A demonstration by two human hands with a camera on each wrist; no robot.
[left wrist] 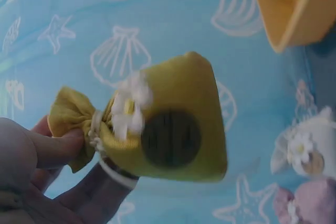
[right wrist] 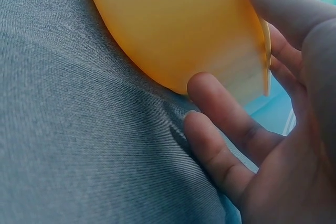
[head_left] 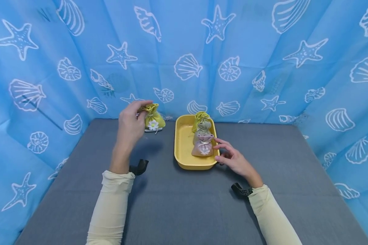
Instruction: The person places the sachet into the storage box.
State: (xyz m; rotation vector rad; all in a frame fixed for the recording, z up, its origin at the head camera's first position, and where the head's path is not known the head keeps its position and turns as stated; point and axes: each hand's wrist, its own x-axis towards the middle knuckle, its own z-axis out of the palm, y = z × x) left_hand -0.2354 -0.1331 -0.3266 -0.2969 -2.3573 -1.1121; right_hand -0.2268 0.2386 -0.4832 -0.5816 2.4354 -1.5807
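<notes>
My left hand [head_left: 132,119] pinches the gathered neck of a yellow-green drawstring pouch [head_left: 154,120] above the table, left of the yellow tray [head_left: 181,163]. A white flower and a round dark patch show on this pouch [left wrist: 205,108] in the left wrist view. Inside the tray, along its right side, stand a pink pouch [head_left: 202,148], a grey-green pouch [head_left: 204,126] and another yellow-green pouch [head_left: 199,117]. At the tray's right rim is my right hand [head_left: 236,161], its fingers loosely extended, with two fingertips over the rim beside the pink pouch.
In the left wrist view, a white pouch [left wrist: 320,153] and a second pink pouch [left wrist: 315,203] sit left of the tray near the curtain. A blue curtain [head_left: 187,34] with white shells closes in the grey table [head_left: 184,207] at the back and sides.
</notes>
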